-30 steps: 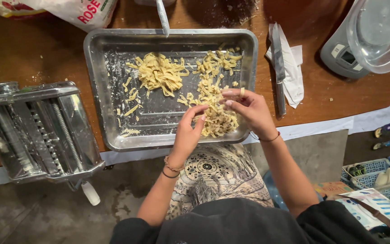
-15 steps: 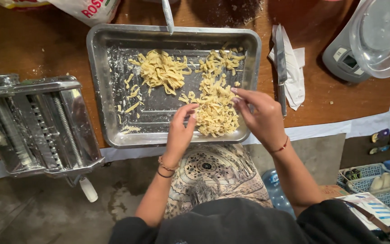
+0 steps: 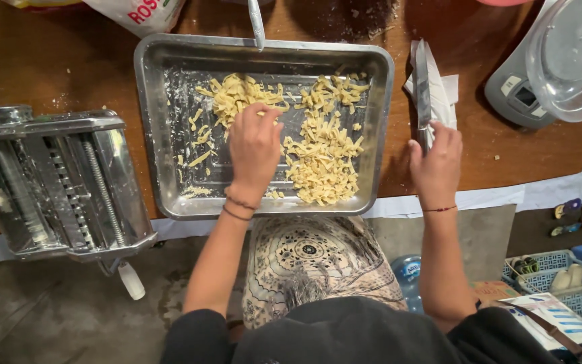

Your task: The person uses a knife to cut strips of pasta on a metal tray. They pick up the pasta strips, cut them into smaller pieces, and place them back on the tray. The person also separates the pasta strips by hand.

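Observation:
A metal tray (image 3: 159, 128) dusted with flour sits on the wooden table and holds two heaps of cut yellow noodles. My left hand (image 3: 254, 145) is inside the tray, its fingers curled down into the left noodle heap (image 3: 227, 94). The larger right noodle heap (image 3: 321, 158) lies beside that hand. My right hand (image 3: 436, 165) is on the table just right of the tray, with thumb and fingers closed around the near end of a knife (image 3: 422, 81). The knife lies on a white cloth (image 3: 444, 91).
A steel pasta machine (image 3: 55, 182) is clamped at the table's left front edge. A kitchen scale (image 3: 516, 91) with a clear bowl (image 3: 570, 54) stands far right. A flour bag (image 3: 143, 10) and a utensil handle (image 3: 257, 23) are behind the tray. Plastic baskets (image 3: 547, 269) stand on the floor.
My left hand has moved from the right noodle heap up to the left one. My right hand has left the tray and gone right to the knife's near end.

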